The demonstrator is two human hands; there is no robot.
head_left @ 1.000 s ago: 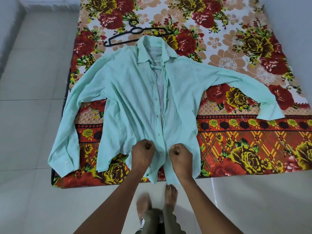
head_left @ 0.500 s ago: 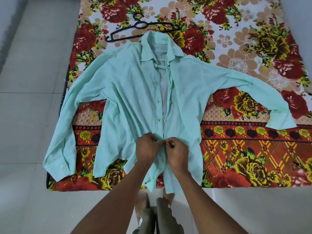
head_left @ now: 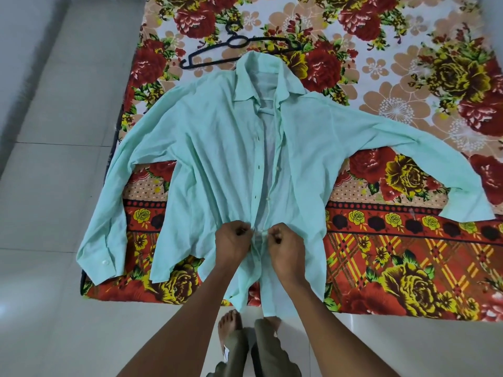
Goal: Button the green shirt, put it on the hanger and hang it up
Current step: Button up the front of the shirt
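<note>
Bare feet are standing on the tiled floor at the near edge of the bed; both forearms are reaching fwd over the green shirt's hem; left hand is pinching the buttonhole edge w/ curled fingers, right hand is pinching the button edge just beside it, both low on the front; the shirt is lying face up on the floral bedsheet, sleeves spreading out to both sides, upper front lying open; beyond the collar, a black hanger is lying flat, its right end touching the collar.
</note>
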